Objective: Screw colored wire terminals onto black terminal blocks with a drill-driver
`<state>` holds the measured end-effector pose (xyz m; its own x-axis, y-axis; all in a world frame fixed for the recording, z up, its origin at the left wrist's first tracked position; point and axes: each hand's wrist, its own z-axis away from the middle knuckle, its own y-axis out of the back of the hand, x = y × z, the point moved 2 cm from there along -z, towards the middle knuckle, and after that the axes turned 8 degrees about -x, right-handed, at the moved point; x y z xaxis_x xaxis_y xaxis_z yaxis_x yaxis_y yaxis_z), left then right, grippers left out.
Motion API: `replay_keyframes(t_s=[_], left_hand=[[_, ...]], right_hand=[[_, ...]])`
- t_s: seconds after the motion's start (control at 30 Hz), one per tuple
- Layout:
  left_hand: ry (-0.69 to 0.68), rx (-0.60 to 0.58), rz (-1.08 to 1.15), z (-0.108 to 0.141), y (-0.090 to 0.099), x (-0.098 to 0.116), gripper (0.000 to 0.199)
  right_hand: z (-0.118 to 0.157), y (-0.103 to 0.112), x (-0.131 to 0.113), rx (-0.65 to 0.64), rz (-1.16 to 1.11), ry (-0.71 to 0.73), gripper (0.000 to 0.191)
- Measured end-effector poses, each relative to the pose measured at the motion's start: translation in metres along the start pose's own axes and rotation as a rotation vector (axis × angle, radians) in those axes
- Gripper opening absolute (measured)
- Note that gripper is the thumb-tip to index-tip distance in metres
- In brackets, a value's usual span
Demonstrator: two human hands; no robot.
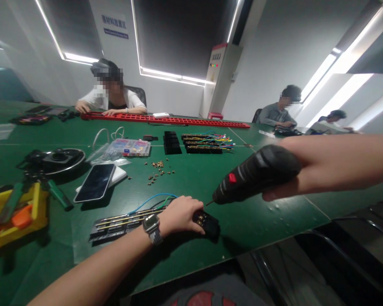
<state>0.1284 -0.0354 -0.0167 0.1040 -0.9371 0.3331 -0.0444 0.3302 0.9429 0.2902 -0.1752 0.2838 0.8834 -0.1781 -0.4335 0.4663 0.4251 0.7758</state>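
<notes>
My left hand (180,214), with a watch on its wrist, is closed around the right end of a long black terminal strip (115,225). Thin brass bars run along this strip, and blue and green wires rise behind it. Past my fingers a black end (210,225) with brass-coloured screws shows. In my right hand (301,176) is a black power screwdriver (242,176) with a red button. Its thin bit points down left, just above and apart from the strip's end. My right fingers are mostly hidden behind the tool.
Loose brass screws (158,164) lie beyond the strip, near a phone (95,182) and a clear parts box (134,147). Wired black strips (204,148) sit farther back. A yellow tool bin (38,212) stands left. Co-workers sit across the table, one by a red rail (178,122).
</notes>
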Motion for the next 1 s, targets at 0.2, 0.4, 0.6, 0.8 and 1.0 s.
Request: replay_keyframes(t_s=[0.2,0.4,0.6,0.8,1.0], left_hand=[[0.251,0.144,-0.055,-0.001,-0.005,0.008,0.055],[0.122,0.141,0.061,0.008,0.001,0.003,0.039],[0.176,0.129,0.087,0.007,0.000,-0.003,0.036],[0.247,0.120,0.016,-0.003,-0.009,-0.002,0.046],[0.277,0.107,0.003,-0.004,-0.008,-0.001,0.049]], right_hand=[[0.012,-0.038,0.030,0.124,-0.578,-0.309,0.045],[0.015,-0.084,0.064,0.178,-0.848,-0.306,0.046],[0.032,-0.098,0.077,0.185,-0.698,-0.398,0.036],[0.020,-0.103,0.081,0.118,-0.572,-0.435,0.050],[0.005,-0.096,0.077,0.103,-0.478,-0.408,0.047]])
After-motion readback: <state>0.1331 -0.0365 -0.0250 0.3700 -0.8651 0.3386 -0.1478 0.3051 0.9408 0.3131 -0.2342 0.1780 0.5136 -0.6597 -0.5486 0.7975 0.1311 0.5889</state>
